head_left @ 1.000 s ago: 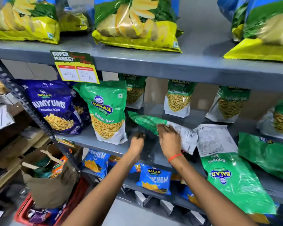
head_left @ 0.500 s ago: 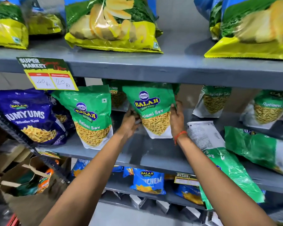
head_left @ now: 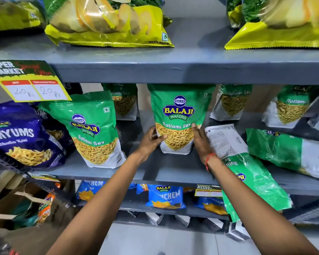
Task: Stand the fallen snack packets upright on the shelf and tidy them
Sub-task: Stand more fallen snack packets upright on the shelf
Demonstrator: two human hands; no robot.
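Two bare forearms are showing, both without sleeves. The right hand [head_left: 201, 142] is wearing a thin red-orange thread band [head_left: 209, 160] around its wrist; the left hand [head_left: 148, 142] is wearing nothing, with no ring or watch showing.

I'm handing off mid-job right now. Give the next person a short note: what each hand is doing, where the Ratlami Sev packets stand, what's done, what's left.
Left hand: on the lower left edge of the centre packet, steadying it.
Right hand: on its lower right edge.
Done: that packet stands upright on the middle shelf, label forward. The left packet stands too, leaning a little.
Left: the face-down packet lies flat beside the right wrist, hanging over the shelf's front edge; another fallen packet lies on its side further right. Stand both up, then straighten the row.
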